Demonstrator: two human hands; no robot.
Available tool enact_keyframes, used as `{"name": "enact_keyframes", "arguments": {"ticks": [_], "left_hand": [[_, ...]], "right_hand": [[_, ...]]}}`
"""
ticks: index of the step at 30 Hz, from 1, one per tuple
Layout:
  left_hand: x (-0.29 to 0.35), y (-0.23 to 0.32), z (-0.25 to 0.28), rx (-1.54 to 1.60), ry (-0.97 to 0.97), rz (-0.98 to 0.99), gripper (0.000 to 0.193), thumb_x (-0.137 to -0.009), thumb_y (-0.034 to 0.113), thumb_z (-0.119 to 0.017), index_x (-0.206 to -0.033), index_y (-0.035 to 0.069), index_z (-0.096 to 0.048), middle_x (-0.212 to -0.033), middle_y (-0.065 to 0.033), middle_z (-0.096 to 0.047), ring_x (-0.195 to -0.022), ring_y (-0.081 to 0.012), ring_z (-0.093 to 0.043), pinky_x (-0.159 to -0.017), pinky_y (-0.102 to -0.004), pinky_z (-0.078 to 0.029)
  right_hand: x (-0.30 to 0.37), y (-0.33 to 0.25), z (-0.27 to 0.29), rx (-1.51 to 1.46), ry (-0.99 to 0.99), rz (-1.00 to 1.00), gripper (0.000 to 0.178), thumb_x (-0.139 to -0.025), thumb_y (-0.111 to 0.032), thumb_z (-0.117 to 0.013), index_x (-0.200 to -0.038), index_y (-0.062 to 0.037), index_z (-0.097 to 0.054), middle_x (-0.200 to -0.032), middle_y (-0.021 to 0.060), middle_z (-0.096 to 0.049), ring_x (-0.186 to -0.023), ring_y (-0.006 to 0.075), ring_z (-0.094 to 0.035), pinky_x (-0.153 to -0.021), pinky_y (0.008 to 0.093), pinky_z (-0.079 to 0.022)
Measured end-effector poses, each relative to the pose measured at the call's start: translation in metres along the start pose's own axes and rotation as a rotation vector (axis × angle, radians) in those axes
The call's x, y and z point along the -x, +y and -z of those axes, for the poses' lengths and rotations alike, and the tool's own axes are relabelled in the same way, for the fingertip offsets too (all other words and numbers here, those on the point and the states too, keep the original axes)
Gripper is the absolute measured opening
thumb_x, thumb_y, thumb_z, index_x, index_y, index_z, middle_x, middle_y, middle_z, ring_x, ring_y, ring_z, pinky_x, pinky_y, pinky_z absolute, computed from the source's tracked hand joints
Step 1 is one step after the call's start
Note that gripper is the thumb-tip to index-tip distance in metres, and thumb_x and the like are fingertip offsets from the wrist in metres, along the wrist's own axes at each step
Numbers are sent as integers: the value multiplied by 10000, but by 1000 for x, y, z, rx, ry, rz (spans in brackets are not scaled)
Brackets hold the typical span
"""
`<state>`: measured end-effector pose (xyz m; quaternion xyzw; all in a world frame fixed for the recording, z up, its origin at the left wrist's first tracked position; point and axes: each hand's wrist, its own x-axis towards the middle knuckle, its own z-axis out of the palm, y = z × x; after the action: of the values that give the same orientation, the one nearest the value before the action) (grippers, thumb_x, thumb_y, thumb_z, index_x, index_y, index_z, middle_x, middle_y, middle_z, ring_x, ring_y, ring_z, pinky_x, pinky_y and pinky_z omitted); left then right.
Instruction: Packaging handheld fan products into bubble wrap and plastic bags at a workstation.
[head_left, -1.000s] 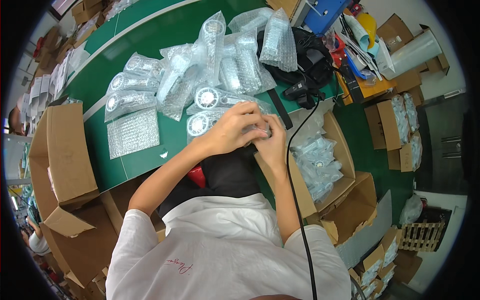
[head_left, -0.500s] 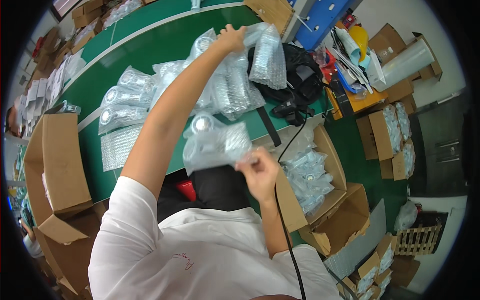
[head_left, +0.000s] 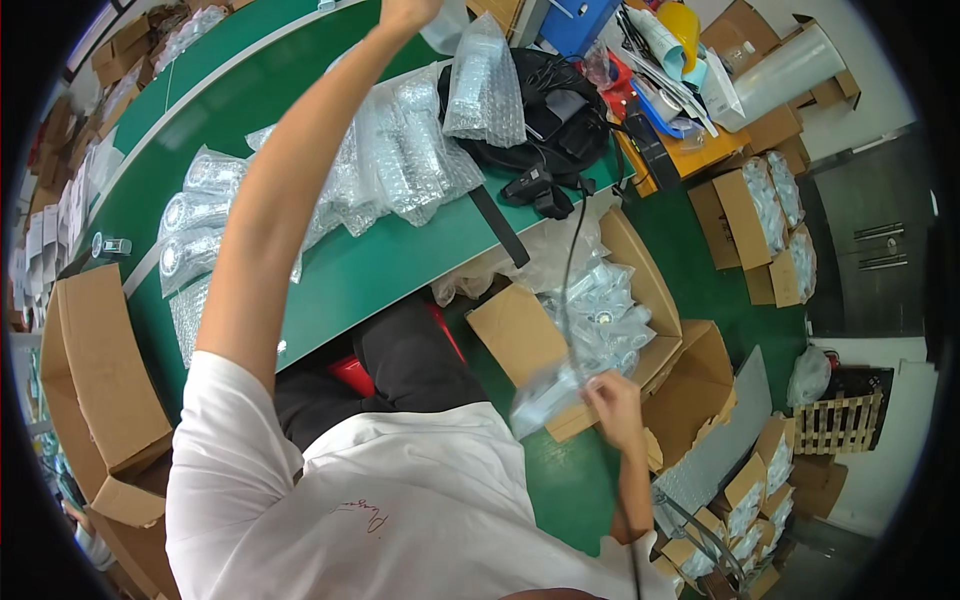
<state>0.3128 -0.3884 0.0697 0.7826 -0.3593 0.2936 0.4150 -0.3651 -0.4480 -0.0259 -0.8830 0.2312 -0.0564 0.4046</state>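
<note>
My right hand is down at the right beside my lap, pinching the end of a clear plastic bag with a pale item inside. The bag is slightly blurred and hangs by the flap of an open carton, which holds several similar bagged items. My left hand reaches to the far top edge, its fingers mostly cut off. Next to it is a translucent wrapped piece; whether I grip it cannot be seen. Bubble-wrapped packages lie in a row on the green table, partly behind my left forearm.
A black bag and a small black device lie at the table's right. A black cable hangs down before the carton. Another open carton stands at left; a torn one is at right.
My right hand has carried the plastic bag from above my lap rightward and down to the carton. My left hand has reached farther up, away from the packages. The view has shifted.
</note>
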Motion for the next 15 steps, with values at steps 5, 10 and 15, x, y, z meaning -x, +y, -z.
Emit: {"name": "enact_keyframes", "arguments": {"ticks": [5,10,15], "left_hand": [[-16,76,73,116,155,-320,119,-880,110,-600,-894,-8,-595,-886,-164,-560,-734,-350,-544,-698,-423,-463],[38,140,161,120,264,-372,116,-889,114,-628,-899,0,-612,-858,-131,-592,-706,-267,-552,-675,-354,-459],[146,192,226,257,273,41,165,-932,96,-592,-797,4,-618,-732,-53,-610,-652,-140,-504,-622,-242,-421]], "right_hand": [[-5,131,6,-1,254,-253,111,-810,0,-690,-915,-3,-654,-720,53,-610,-607,150,-550,-567,282,-459],[-20,221,-42,-162,603,-451,170,-826,12,-659,-994,-14,-641,-784,53,-632,-650,145,-572,-584,260,-480],[-17,191,-113,-426,404,-430,228,-884,14,-576,-1093,-54,-639,-838,36,-630,-700,117,-587,-576,228,-487]]}}
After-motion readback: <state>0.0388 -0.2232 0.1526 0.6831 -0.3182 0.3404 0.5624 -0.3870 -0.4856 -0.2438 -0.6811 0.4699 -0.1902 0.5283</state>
